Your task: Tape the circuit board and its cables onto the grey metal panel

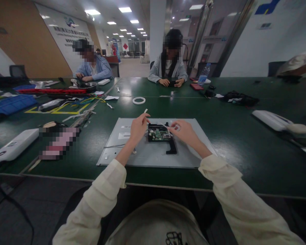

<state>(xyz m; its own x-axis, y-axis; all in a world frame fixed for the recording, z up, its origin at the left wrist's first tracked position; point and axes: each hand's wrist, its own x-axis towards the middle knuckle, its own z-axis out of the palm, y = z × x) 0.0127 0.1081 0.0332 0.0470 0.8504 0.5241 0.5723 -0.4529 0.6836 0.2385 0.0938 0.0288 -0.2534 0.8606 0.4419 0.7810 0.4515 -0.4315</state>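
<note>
A grey metal panel [153,154] lies flat on the green table in front of me. On it sits a green circuit board [158,133] with a black L-shaped bracket [171,147] beside it. My left hand [138,127] is pinched on a thin white strip [146,111] that sticks up from its fingertips, just left of the board. My right hand [185,131] is closed on the other end of a white strip, right of the board, over the panel.
A roll of white tape [139,100] lies beyond the panel. Wires, a red bar [51,91] and blue trays [11,103] crowd the left side. White devices lie at left [14,145] and right [272,119]. Two people sit across the table; a water bottle [204,74] stands there.
</note>
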